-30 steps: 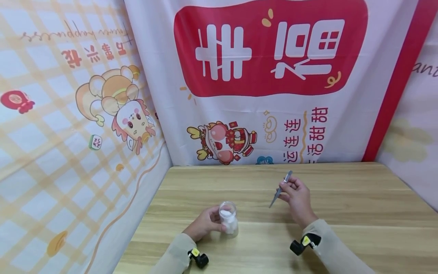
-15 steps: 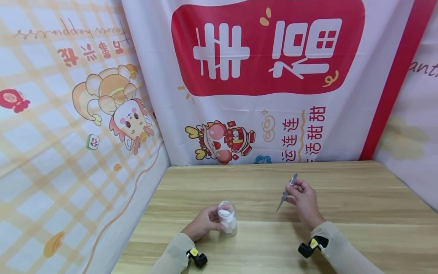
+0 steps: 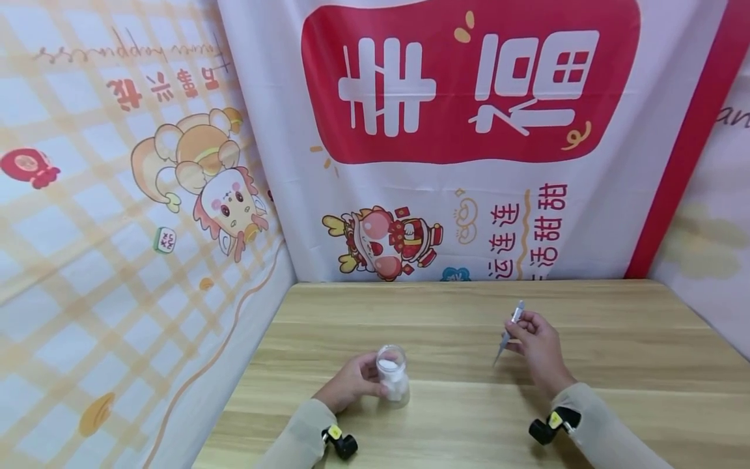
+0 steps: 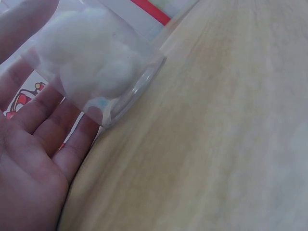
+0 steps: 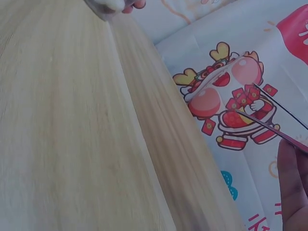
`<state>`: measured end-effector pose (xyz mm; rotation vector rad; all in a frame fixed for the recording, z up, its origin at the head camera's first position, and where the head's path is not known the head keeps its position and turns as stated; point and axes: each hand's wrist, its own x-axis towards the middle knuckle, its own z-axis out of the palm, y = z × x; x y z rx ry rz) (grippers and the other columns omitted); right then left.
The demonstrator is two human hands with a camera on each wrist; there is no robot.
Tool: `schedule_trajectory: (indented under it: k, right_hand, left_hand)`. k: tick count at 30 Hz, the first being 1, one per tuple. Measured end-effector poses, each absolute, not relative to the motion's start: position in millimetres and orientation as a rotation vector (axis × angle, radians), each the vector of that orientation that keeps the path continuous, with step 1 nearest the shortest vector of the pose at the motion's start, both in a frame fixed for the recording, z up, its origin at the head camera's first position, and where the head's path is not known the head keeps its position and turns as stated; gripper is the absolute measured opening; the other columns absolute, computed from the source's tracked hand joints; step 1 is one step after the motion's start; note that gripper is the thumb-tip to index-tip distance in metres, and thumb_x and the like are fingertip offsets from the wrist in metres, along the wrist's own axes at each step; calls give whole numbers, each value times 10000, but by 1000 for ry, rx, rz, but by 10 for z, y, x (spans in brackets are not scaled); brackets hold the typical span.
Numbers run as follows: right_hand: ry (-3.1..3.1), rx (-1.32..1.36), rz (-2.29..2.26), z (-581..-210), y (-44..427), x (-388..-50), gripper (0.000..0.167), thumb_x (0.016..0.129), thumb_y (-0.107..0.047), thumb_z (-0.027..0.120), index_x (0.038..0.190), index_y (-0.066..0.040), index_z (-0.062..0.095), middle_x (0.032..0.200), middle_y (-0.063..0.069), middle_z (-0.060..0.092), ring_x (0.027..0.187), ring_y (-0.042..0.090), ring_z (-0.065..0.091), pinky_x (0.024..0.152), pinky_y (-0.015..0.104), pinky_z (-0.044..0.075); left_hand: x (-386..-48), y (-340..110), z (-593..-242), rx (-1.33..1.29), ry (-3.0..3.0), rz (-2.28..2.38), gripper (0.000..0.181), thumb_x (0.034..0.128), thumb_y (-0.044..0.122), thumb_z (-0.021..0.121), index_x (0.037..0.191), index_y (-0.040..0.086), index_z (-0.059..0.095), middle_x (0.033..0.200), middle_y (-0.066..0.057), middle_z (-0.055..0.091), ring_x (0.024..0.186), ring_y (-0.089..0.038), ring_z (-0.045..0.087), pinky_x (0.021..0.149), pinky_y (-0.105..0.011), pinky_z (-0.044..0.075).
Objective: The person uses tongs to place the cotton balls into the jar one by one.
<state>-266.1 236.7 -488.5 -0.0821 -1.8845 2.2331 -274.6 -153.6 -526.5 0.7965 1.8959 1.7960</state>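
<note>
My left hand (image 3: 353, 382) grips a clear jar (image 3: 399, 393) from its left side, the jar standing on the wooden table. White fluffy cotton balls (image 4: 91, 53) fill much of the jar, and its mouth is uncovered. Off to the right, my right hand (image 3: 538, 345) pinches a pair of metal tweezers (image 3: 508, 332), tips pointing down and to the left, above the table. In the right wrist view the two tips of the tweezers stand apart with nothing between them.
The wooden table (image 3: 445, 430) runs back to a printed cloth (image 3: 592, 228) hanging behind it. A checked cloth (image 3: 105, 273) hangs along the left side. Small black cameras sit on both wrists.
My right hand has moved to the right and slightly nearer with the tweezers, farther from the jar. The left hand and the jar have stayed in place.
</note>
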Motion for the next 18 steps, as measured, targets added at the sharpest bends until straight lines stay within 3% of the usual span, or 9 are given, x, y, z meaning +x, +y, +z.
schedule_trajectory:
  k: [10, 18]
  right_hand:
    - [-1946, -89, 2181, -4919, 2538, -2691, 258, 923, -100, 672, 1105, -35, 502, 896, 2, 623, 824, 172, 656, 709, 350, 588]
    - [-2063, -100, 2070, -4999, 2633, -2681, 266, 928, -84, 661, 1109, 17, 495, 908, 41, 632, 816, 155, 645, 698, 361, 588]
  left_hand:
    - [-2763, -1536, -5213, 782, 1903, 1789, 631, 784, 160, 819, 1355, 136, 552, 1353, -78, 563, 1219, -282, 526, 1037, -379, 406]
    - [-2755, -1526, -5230, 747, 1877, 1788, 630, 794, 109, 805, 1366, 128, 543, 1359, -80, 557, 1225, -277, 523, 1043, -373, 402]
